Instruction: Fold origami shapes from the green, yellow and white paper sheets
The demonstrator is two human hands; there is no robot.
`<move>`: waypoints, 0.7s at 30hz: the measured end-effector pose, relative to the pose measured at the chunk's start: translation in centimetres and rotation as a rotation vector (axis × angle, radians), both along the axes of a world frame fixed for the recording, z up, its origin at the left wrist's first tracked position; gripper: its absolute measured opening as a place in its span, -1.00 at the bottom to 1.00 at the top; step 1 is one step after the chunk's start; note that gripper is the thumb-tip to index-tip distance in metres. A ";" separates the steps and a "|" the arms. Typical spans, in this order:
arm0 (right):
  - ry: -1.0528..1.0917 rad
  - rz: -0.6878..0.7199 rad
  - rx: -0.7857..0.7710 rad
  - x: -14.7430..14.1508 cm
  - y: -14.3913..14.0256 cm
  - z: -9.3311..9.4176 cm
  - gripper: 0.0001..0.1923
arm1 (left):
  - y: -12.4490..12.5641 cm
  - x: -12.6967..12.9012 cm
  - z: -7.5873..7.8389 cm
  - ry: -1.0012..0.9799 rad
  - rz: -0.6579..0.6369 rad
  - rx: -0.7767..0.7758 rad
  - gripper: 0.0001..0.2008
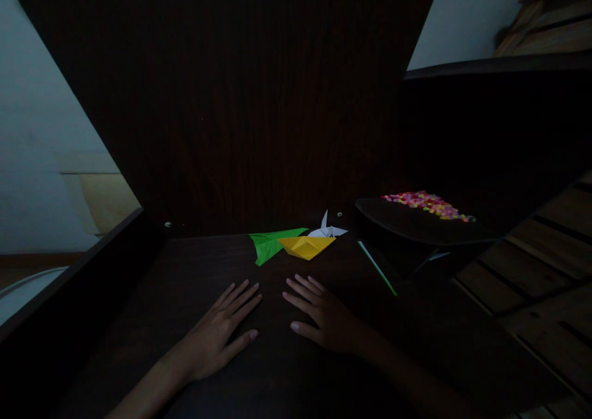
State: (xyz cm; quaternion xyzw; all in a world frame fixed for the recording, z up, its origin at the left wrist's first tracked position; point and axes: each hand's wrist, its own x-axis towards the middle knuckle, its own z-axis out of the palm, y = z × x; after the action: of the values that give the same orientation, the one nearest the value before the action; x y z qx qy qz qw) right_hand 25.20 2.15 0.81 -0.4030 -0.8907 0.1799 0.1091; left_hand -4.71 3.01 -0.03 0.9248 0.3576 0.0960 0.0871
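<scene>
My left hand (222, 329) lies flat on the dark wooden surface (161, 296), fingers spread and holding nothing. Opposite it, my right hand (324, 314) also rests palm down with its fingers apart. Just beyond the fingertips stands a yellow origami boat (309, 247). A green folded paper plane (268, 244) sits to its left, its tip passing behind the boat. Behind the boat is a white origami bird (326, 231), its lower part partly hidden. To the right of my right hand lies a thin green-and-white strip (377, 268). Neither hand touches the paper pieces.
A tall dark panel (259, 111) rises behind the paper pieces. At the right, a curved shelf (393, 212) carries a heap of small pink, red and yellow pieces (428, 204). A raised side board (69, 271) bounds the left. Wooden slats (522, 271) show at the far right.
</scene>
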 end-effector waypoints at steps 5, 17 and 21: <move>0.012 -0.002 0.016 0.1 0.1 -0.4 -0.38 | 0.1 -0.1 -0.2 -0.032 -0.009 0.005 -0.38; 0.007 0.009 0.015 0.1 0.2 -0.4 -0.37 | 0.0 0.1 0.0 0.014 0.014 -0.034 -0.39; -0.004 0.009 0.018 0.2 0.2 -0.4 -0.39 | 0.0 0.0 -0.1 0.002 0.006 -0.025 -0.38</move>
State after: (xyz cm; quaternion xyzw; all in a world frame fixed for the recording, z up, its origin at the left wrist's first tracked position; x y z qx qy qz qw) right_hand 25.37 2.32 0.41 -0.3982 -0.8943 0.1718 0.1102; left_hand -4.75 3.04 -0.16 0.9226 0.3618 0.0906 0.0981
